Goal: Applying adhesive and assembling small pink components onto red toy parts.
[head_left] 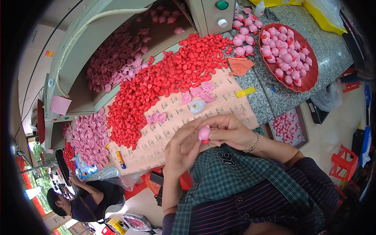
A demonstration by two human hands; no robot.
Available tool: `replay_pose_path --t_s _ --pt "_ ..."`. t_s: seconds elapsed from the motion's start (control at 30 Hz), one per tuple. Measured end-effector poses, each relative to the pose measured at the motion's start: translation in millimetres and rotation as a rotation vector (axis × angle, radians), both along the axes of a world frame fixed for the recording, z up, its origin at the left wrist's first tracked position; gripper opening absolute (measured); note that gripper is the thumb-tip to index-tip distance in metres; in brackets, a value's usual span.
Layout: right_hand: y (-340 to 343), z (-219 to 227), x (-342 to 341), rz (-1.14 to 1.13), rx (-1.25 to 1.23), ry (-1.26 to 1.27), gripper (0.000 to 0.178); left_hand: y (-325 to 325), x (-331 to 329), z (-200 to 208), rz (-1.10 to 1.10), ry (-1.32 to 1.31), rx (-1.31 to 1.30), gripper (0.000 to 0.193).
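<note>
Between my two hands is a small round pink figure with a red piece at its lower side. My right hand pinches it from the right, thumb lying along it. My left hand curls around its left side, fingers closed against it; some fingertips are hidden. Just beyond the hands stands a small whitish bottle, seen from above. Several loose pink soft pieces lie past it, and another pink piece lies to its left. A big heap of small red pieces spreads behind them.
A pale pink perforated mat covers the work surface. At the far right, a red bowl holds many pink figures. Pink pieces fill a grey machine's opening and a heap at left. Another person sits at lower left.
</note>
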State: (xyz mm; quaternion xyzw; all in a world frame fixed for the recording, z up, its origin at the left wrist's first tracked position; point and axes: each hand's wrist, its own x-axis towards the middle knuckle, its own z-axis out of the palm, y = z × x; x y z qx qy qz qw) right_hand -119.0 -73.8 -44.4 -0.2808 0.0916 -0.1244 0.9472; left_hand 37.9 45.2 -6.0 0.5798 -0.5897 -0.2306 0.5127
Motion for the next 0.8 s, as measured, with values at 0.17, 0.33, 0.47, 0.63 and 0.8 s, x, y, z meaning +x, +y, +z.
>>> replay_pose_path --t_s 0.17,0.33,0.47,0.63,0.8 --pt "7.0 -7.9 -3.7 -0.125 -0.069 -0.07 0.036 8.4 -28.4 -8.7 0.152 0.475 -0.002 0.026" --pt "13.7 -3.4 -6.8 -0.19 -0.316 -0.066 0.038 9.6 -47.0 -22.9 0.347 0.386 -0.204 0.017" --pt "19.1 3.0 -4.3 -0.304 -0.452 -0.104 0.04 11.0 -50.5 -28.2 0.346 0.356 -0.266 0.014" --pt "11.2 1.4 -2.9 -0.306 -0.815 -0.132 0.041 13.5 -52.0 -39.1 0.328 0.544 -0.318 0.018" --pt "19.1 -3.7 -0.3 -0.319 -0.715 -0.12 0.04 15.5 -54.7 -52.0 0.329 0.669 -0.353 0.011"
